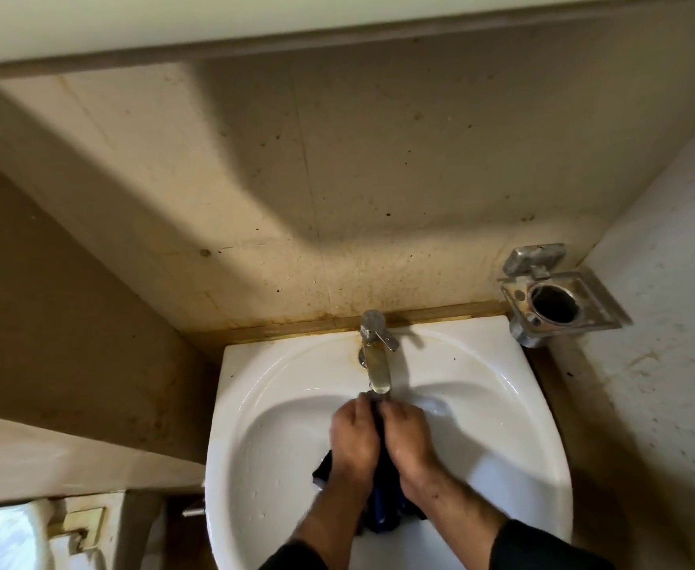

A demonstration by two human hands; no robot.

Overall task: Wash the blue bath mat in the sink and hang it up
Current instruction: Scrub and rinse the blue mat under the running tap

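Stained bathroom corner, white sink (255, 405) | blue bath mat (384, 503) bunched under tap (376, 359) | left hand (354, 440), right hand (407, 438) both clenched around it | judged soft, sodden, heavy; best gripped by bunched folds.

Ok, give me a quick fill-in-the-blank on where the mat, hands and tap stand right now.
1. Both hands, the left hand and the right hand, grip the ____ bath mat.
2. The mat is held bunched over the white ____, directly below the tap spout.
3. The metal holder is fixed to the wall on the person's ____ side of the sink.

Missing words: blue; sink; right
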